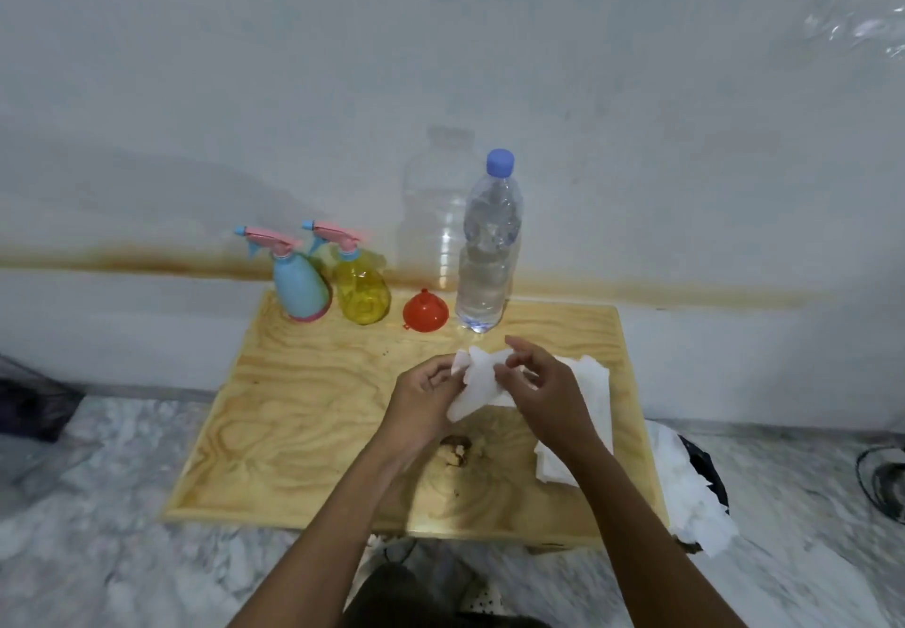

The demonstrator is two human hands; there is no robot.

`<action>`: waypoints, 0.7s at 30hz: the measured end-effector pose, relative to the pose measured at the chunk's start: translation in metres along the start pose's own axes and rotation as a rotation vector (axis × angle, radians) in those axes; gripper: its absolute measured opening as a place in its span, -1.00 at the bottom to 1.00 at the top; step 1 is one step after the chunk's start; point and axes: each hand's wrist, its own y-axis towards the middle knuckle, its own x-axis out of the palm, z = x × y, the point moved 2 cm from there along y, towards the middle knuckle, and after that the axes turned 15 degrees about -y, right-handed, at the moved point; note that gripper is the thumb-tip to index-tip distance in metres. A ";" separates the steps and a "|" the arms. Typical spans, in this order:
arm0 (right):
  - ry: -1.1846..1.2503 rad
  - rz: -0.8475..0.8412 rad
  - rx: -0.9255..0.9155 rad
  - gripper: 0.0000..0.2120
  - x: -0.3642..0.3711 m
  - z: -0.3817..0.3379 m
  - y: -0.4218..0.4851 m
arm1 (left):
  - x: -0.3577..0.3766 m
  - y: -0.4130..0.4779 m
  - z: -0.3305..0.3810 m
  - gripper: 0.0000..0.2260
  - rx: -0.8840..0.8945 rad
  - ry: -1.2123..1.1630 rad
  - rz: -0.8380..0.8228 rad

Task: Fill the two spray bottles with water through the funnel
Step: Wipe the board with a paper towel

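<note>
Left hand (426,395) and right hand (546,385): fingers of both pinch tissue (477,375) over bench (303,407). Beyond fingertips, well apart: blue spray bottle (298,287), yellow spray bottle (361,293), funnel (424,312), water bottle (487,245), all standing untouched. Sprayer heads on, so filling apparently not begun. Next move calls for dropping tissue and unscrewing one head.

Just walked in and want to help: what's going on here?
A person's left hand and right hand pinch a white tissue above the wooden board. The blue spray bottle, yellow spray bottle, orange funnel and capped water bottle stand untouched along its far edge, sprayer heads on. No filling is under way.
</note>
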 end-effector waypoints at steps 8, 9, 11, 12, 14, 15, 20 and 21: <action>-0.064 -0.217 -0.121 -0.84 0.068 -0.035 0.012 | -0.066 -0.015 0.022 -0.81 0.028 -0.016 0.213; -0.085 -0.257 -0.139 -0.83 0.078 -0.039 0.014 | -0.076 -0.017 0.024 -0.82 0.033 -0.011 0.235; -0.122 -0.307 -0.180 -0.86 0.098 -0.045 0.020 | -0.095 -0.020 0.026 -0.84 0.027 -0.002 0.264; -0.141 -0.322 -0.191 -0.88 0.108 -0.047 0.024 | -0.107 -0.022 0.028 -0.85 0.018 0.009 0.276; -0.171 -0.347 -0.197 -0.89 0.129 -0.051 0.032 | -0.131 -0.022 0.030 -0.86 0.003 0.049 0.305; -0.186 -0.352 -0.205 -0.89 0.139 -0.053 0.037 | -0.144 -0.022 0.031 -0.88 0.000 0.071 0.318; -0.385 -0.357 -0.236 -0.87 0.193 -0.048 0.067 | -0.213 -0.016 0.039 -0.84 -0.020 0.247 0.366; -0.448 -0.343 -0.254 -0.86 0.204 -0.045 0.074 | -0.228 -0.012 0.036 -0.80 -0.026 0.314 0.383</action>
